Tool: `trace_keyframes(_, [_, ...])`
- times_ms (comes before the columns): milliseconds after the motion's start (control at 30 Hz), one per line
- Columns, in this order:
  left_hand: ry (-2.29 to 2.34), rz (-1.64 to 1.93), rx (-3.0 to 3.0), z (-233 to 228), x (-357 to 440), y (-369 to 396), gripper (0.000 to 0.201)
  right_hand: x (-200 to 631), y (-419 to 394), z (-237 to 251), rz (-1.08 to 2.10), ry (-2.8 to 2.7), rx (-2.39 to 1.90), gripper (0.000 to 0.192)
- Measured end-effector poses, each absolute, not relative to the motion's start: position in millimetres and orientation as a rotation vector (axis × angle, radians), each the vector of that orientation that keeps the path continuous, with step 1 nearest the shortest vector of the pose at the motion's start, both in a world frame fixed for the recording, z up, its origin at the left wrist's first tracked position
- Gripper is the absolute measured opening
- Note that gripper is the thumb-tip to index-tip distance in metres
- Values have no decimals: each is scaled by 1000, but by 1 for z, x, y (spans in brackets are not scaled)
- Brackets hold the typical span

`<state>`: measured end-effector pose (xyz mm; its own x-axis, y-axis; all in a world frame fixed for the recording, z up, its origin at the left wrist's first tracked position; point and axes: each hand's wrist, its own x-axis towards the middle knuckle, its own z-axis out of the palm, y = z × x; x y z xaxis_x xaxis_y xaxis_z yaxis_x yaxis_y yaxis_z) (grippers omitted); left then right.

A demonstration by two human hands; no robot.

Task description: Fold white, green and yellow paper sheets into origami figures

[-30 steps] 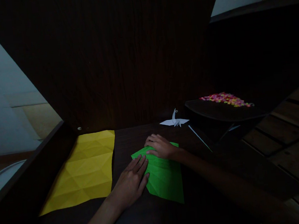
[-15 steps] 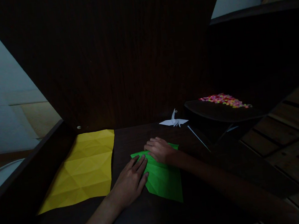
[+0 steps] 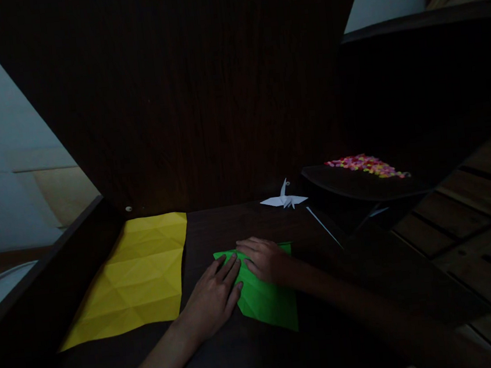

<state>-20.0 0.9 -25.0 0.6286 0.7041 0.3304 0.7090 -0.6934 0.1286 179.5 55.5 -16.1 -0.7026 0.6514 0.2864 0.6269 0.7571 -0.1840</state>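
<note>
A creased sheet of green paper [image 3: 267,303] lies on the dark wooden tabletop [image 3: 228,227], partly under both hands. My left hand [image 3: 216,291] rests flat on its left edge with the fingers stretched out. Across the paper's far edge lies my right hand [image 3: 265,259], its fingers extended to the left and pressed down on the paper. Neither hand grasps it. To the left is a larger yellow sheet [image 3: 136,277] with a grid of fold creases. A white origami crane [image 3: 284,201] sits beyond the hands, near the back panel.
A thin white strip [image 3: 323,226] lies right of the crane. On a curved dark shelf [image 3: 360,189] at the right is a pile of small pink, red and yellow pieces [image 3: 366,165]. A raised ledge [image 3: 60,256] borders the left side, and a tall dark panel [image 3: 201,95] stands behind.
My right hand has moved slightly toward me and flattened along the green paper's far edge, and that edge's right corner now lies lower. My left hand has stayed in place.
</note>
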Motion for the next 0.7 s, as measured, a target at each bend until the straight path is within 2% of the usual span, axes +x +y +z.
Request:
trace_keyframes(333, [-1406, -532, -2806, -24, -18, -2, 45, 183, 51, -41, 192, -2461, -932, 41])
trace_keyframes(700, [-1329, -512, -2766, -26, -18, 0, 45, 187, 46, -39, 229, -2501, -919, 44])
